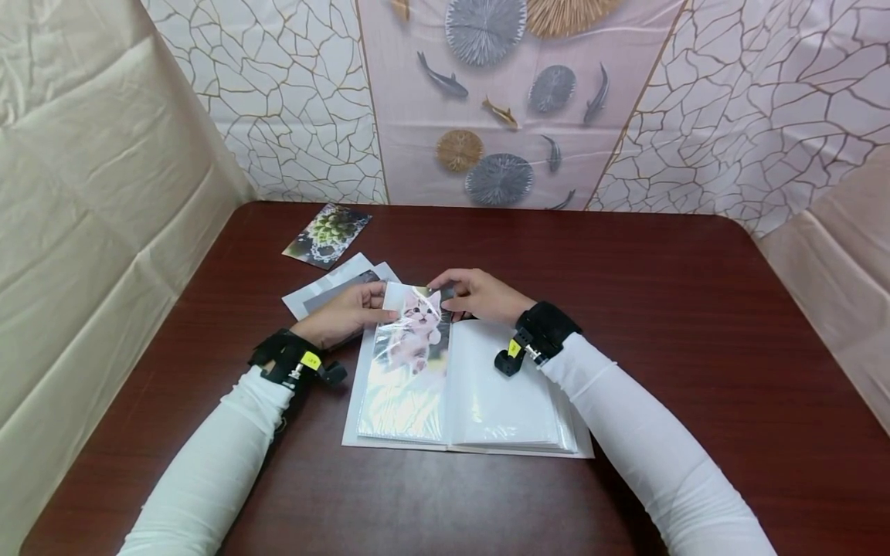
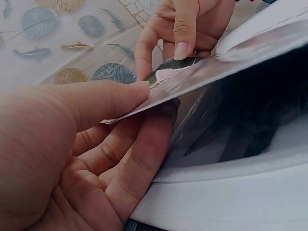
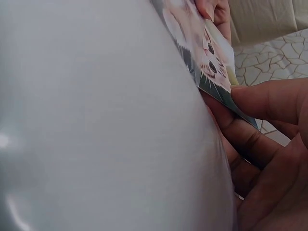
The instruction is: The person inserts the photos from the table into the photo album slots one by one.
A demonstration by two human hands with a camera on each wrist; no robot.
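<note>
My left hand (image 1: 348, 310) pinches the clear page (image 1: 402, 409); my right hand (image 1: 484, 295) pinches the cat photo (image 1: 415, 328). I think it's mostly inside, top not yet tucked. The plant photo (image 1: 328, 235) lies loose, maybe left to do.

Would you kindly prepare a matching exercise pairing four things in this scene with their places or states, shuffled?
1. Kitten picture
2. Photo album
3. Green plant picture
4. Right hand

A. Lying open on the table
B. Pinching a picture's corner
C. Near the table's far edge, lying apart from the album
D. At the album's left page

Pairs: 1-D, 2-A, 3-C, 4-B.
</note>
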